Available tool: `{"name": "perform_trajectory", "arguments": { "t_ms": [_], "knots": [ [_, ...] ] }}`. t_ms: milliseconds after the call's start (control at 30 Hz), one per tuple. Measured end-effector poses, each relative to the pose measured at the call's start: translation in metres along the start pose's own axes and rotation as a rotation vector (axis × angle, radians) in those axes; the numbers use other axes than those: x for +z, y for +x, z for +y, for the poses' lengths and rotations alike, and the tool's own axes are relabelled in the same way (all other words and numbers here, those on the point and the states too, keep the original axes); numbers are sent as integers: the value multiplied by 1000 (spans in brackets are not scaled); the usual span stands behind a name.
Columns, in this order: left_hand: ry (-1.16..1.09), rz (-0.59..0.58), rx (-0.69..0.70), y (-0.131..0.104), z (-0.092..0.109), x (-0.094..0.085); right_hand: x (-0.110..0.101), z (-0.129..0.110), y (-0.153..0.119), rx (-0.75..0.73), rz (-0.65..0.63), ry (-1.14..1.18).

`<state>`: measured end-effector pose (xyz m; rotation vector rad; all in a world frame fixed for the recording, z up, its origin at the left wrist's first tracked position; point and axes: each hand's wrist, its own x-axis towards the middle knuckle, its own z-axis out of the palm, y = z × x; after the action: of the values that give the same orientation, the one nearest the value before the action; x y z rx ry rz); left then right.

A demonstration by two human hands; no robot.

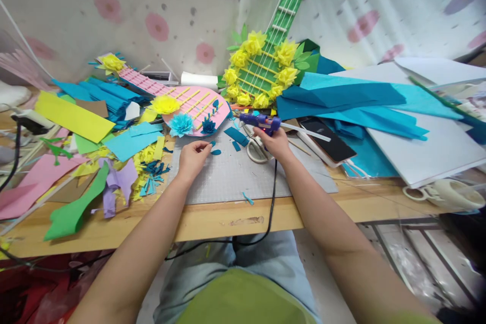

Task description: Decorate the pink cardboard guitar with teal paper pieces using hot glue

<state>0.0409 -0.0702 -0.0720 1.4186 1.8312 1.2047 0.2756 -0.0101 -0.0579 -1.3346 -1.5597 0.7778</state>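
Note:
My right hand is wrapped round the grip of a purple hot glue gun, its nozzle pointing left and a long clear glue stick out of its back. My left hand is closed in a pinch above the grey cutting mat. A dark teal paper petal lies beside its fingertips, with another at the tips; whether that one is held I cannot tell. Just beyond is a pink paper guitar with yellow strips, a light blue paper flower and a dark teal flower.
Scissors lie under the glue gun, and its black cord drops over the table edge. A green guitar with yellow flowers leans behind. Paper scraps crowd the left; blue sheets, a phone and tape rolls are right.

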Motion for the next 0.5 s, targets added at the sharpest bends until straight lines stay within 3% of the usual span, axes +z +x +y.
{"name": "perform_trajectory", "arguments": {
  "t_ms": [100, 167, 500],
  "knots": [
    [-19, 27, -23, -1, 4, -1, -10, 12, 12, 36, 161, -76],
    [-42, 41, -62, -1, 7, -2, -13, 18, 19, 69, 190, -173],
    [-119, 15, -241, 5, 9, -4, -10, 25, 31, 121, 71, -518]
  ]
}}
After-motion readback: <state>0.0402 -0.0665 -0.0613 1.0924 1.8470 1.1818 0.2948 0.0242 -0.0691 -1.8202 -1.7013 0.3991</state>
